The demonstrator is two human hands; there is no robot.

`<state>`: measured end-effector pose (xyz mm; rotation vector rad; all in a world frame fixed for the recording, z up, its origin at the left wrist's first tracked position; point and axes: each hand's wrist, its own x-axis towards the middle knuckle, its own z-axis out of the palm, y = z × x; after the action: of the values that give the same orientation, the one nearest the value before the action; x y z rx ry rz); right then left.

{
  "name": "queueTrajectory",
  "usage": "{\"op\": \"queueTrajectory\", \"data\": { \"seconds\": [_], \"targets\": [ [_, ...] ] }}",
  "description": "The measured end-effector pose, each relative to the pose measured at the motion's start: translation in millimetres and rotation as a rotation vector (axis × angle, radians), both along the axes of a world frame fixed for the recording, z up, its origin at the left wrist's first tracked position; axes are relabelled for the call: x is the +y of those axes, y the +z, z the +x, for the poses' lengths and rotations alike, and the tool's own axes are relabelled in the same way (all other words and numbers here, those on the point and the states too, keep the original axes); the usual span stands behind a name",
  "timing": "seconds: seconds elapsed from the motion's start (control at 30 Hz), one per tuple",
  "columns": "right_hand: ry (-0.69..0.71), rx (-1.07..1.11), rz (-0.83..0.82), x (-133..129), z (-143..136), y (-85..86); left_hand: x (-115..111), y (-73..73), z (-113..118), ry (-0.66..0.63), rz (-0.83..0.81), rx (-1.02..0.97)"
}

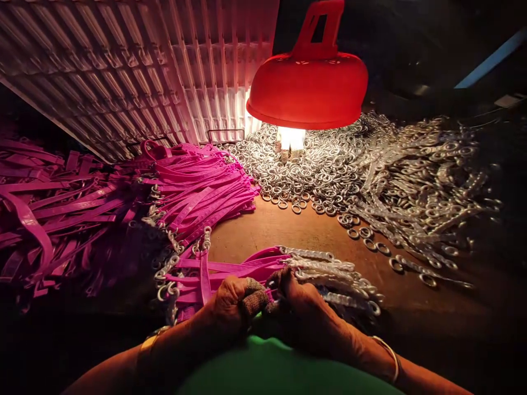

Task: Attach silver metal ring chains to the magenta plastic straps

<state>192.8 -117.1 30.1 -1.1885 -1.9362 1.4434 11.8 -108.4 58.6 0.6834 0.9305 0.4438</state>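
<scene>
My left hand (236, 300) and my right hand (295, 297) meet at the table's near edge, fingers closed in a pinch. Dark cloth covers some of their fingertips. Between them shows a bit of pink strap (269, 293); the fingers hide its end and any small part there. Just beyond my hands lies a bundle of pink straps (242, 267), with pale chains (329, 264) reaching out to its right. One strap (205, 277) lies crosswise over the bundle's left part, with rings at its top.
A red lamp (308, 90) hangs low over a heap of metal rings (304, 181). More chains (424, 192) are piled at right. A stack of pink straps (201, 186) and a darker pile of straps (53, 214) lie left, before a ribbed pale panel (135, 66). Green cloth (263, 365) covers my lap.
</scene>
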Motion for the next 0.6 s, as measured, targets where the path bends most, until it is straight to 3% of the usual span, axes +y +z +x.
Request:
{"op": "queueTrajectory", "data": {
  "seconds": [0.33, 0.47, 0.6],
  "targets": [
    [0.242, -0.075, -0.103, 13.6, -4.2, -4.8, 7.5, -26.9, 3.3, 0.024, -0.086, -0.075],
    [0.247, -0.087, -0.046, 21.5, -4.6, 3.7, 9.8, -23.6, 4.5, 0.022, -0.067, -0.095],
    [0.288, -0.161, 0.040, 31.5, -1.1, 15.5, 24.0, -12.1, -5.2, -0.071, 0.027, -0.026]
  ]
}}
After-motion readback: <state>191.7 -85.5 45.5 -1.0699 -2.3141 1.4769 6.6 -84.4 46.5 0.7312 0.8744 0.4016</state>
